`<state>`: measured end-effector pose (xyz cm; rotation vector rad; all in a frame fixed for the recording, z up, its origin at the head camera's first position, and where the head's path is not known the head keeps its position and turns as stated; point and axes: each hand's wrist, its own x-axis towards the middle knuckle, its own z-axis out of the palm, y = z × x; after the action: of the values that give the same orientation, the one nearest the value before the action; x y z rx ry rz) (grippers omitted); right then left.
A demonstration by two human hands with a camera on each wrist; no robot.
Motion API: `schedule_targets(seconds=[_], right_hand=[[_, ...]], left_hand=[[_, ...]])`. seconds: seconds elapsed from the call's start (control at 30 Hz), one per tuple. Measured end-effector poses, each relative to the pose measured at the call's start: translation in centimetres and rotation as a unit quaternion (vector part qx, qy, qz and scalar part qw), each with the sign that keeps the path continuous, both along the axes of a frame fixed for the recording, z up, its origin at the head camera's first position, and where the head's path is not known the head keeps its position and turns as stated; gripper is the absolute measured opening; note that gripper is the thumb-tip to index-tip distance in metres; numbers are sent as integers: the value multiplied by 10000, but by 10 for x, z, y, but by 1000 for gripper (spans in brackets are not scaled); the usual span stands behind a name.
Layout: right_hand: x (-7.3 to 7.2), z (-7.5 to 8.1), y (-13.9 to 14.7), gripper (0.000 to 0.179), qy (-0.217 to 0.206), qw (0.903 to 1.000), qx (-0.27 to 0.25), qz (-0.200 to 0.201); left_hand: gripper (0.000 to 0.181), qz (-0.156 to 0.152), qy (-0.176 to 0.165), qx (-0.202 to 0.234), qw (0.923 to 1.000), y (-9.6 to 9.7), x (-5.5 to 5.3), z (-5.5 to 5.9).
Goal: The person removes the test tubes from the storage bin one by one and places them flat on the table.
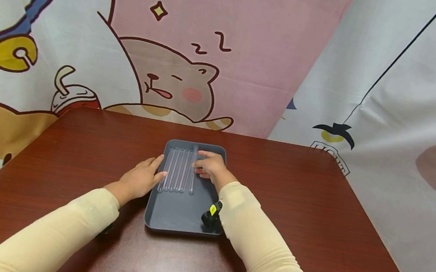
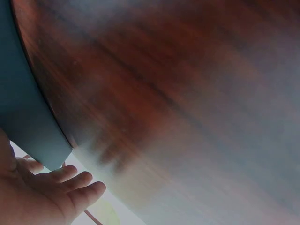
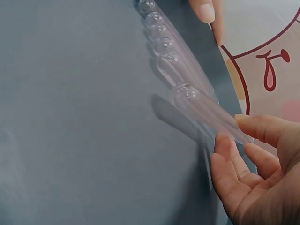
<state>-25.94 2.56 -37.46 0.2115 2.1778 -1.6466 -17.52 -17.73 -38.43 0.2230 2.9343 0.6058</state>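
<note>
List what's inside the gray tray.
Inside the tray lies a row of clear tubes; the right hand pinches another tube beside it. In the head view, that hand and the black wrist device hide part of the tray's right side.

On the backdrop, upper middle of the head view, a small "z" and a larger "Z" stand above the bear. Right of centre, a printed banner seems to read "LIGHT", its middle letters unclear.
</note>
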Motion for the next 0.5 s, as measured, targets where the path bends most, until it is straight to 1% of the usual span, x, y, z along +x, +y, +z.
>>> schedule_targets(seconds=[0.17,0.3,0.5], right_hand=[[1,6,1,57,-11,9999,-127,34],[2,10,5,57,-19,9999,-141,61],[3,15,14,58,38,9998,-154,118]], left_hand=[[66,4,-2,27,10000,-2,0,0],[66,-58,17,84,9999,-2,0,0],[66,-100,-50,79,9999,0,0,0]])
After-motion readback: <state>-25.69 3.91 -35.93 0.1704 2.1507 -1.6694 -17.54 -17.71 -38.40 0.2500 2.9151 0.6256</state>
